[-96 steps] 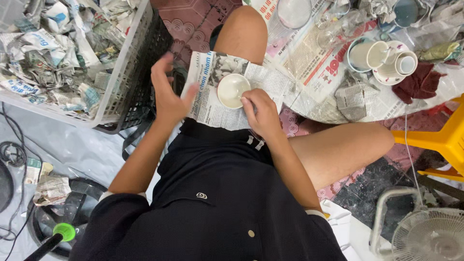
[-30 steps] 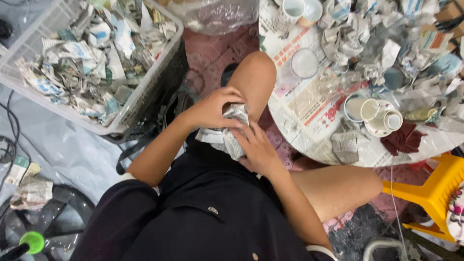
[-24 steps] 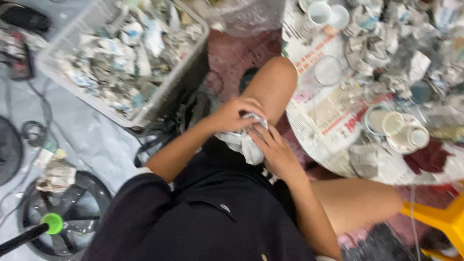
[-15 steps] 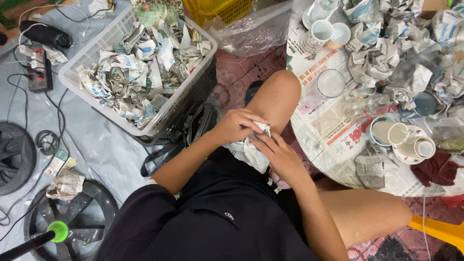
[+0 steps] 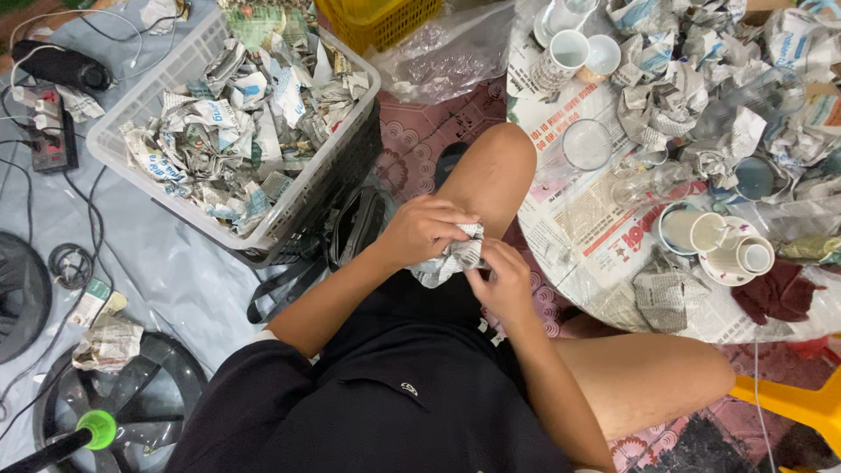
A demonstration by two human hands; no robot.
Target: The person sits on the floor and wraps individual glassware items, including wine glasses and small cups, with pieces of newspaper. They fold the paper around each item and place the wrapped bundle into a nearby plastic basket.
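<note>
I sit with a newspaper-wrapped bundle [image 5: 448,261] on my lap, just below my raised knee. My left hand [image 5: 422,229] closes over the top of the bundle. My right hand [image 5: 501,278] pinches the paper at its right side. What is inside the wrap is hidden. A white plastic crate [image 5: 149,92] full of crumpled newspaper bundles stands to my left.
A round table [image 5: 604,254] covered in newspaper at the right holds cups [image 5: 569,54], a glass [image 5: 587,144], stacked cups on a plate [image 5: 731,254] and paper wads. A yellow stool [image 5: 802,407], a fan base [image 5: 131,403] and cables [image 5: 66,263] lie around me.
The white cup that lay open on the newspaper sheet is now fully wrapped; both hands have closed around the bundle. The view has shifted up and left, showing more of the crate.
</note>
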